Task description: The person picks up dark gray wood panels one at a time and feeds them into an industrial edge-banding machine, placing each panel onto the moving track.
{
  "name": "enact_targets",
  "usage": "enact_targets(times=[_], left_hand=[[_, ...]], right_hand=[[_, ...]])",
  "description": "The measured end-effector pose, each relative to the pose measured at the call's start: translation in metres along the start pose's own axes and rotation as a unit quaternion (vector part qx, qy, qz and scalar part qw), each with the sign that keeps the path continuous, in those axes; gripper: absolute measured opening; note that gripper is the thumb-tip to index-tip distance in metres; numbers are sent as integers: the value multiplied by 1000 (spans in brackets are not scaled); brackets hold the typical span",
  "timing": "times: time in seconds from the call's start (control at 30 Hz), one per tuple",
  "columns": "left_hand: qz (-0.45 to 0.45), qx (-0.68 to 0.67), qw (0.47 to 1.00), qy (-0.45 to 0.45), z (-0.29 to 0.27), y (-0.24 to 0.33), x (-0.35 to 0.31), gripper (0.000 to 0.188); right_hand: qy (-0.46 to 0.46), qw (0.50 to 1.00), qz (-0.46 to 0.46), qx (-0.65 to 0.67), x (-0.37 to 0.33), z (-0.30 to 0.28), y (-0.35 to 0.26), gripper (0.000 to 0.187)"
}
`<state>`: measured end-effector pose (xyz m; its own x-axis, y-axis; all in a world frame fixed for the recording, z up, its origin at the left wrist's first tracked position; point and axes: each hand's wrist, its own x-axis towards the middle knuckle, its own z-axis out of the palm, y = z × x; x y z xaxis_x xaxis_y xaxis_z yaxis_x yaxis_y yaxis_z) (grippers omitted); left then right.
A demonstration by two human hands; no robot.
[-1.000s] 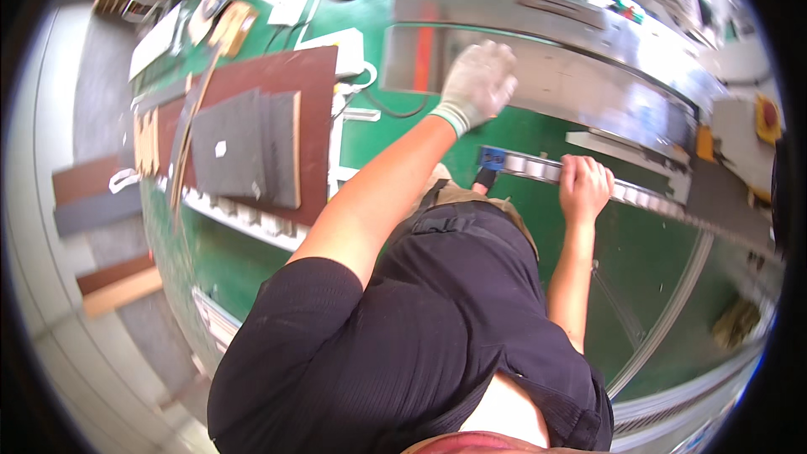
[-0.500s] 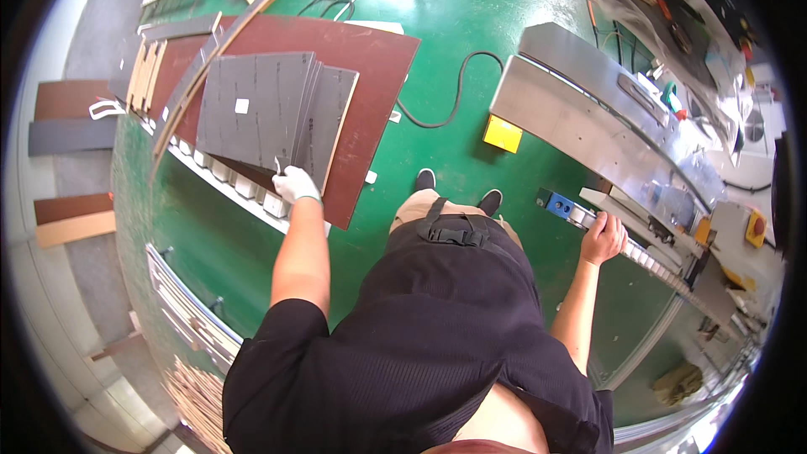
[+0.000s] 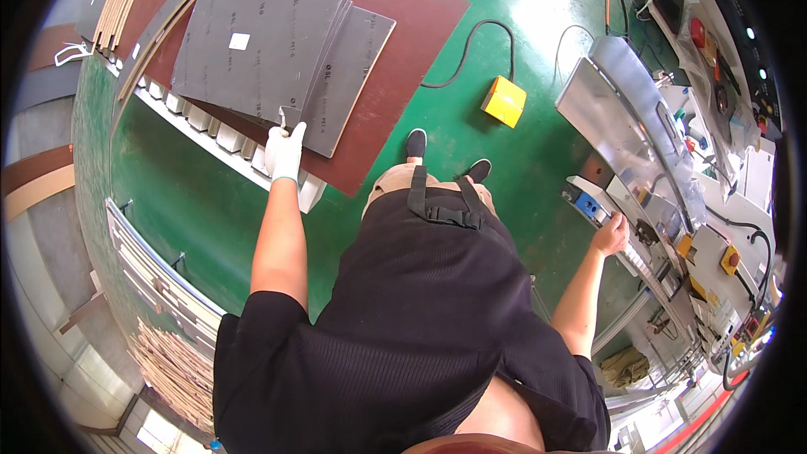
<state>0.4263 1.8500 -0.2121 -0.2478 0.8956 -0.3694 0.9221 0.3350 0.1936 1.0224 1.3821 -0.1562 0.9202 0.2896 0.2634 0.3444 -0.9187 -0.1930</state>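
Observation:
My left hand (image 3: 286,151), in a white glove, is closed on a small flat metal tool (image 3: 289,115) whose exact kind I cannot make out. It is at the near corner of a stack of dark grey panels (image 3: 252,42); a small white label (image 3: 239,41) lies on the top panel. Beneath the stack is a larger reddish-brown board (image 3: 420,13). Over on the right, my bare right hand (image 3: 611,235) has its fingers curled on the rail (image 3: 643,269) along the machine's side, close to a blue end block (image 3: 586,204).
A yellow box (image 3: 504,102) is on the green floor, with a black cable (image 3: 472,42) curving nearby. The machine's metal cover (image 3: 601,109) stands at the right. Wooden strips (image 3: 119,8) lie at the far left, and a rack of long strips (image 3: 160,277) stands at the near left.
The view has shifted, so the panels appear nearer and the machine further right. My left hand stays at the stack's corner with the metal tool, and my right hand stays at the rail.

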Motion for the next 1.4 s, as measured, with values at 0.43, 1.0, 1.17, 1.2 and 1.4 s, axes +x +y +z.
enact_targets(times=[0.43,1.0,1.17,1.2,1.4], left_hand=[[-192,-604,773,-26,21,-130,115,67],[-116,-476,770,-409,50,-79,-64,46],[-221,-604,670,-371,55,-64,-102,47],[-230,-664,627,-337,58,-71,-91,47],[-226,-800,532,-158,65,-76,-28,50]], right_hand=[[-31,994,106,-6,2,5,-9,36],[-638,675,-136,345,-171,86,-344,34],[-556,742,-138,349,-211,100,-390,57],[-432,801,-229,347,-205,104,-398,58],[-297,835,-407,221,-111,136,-479,61]])
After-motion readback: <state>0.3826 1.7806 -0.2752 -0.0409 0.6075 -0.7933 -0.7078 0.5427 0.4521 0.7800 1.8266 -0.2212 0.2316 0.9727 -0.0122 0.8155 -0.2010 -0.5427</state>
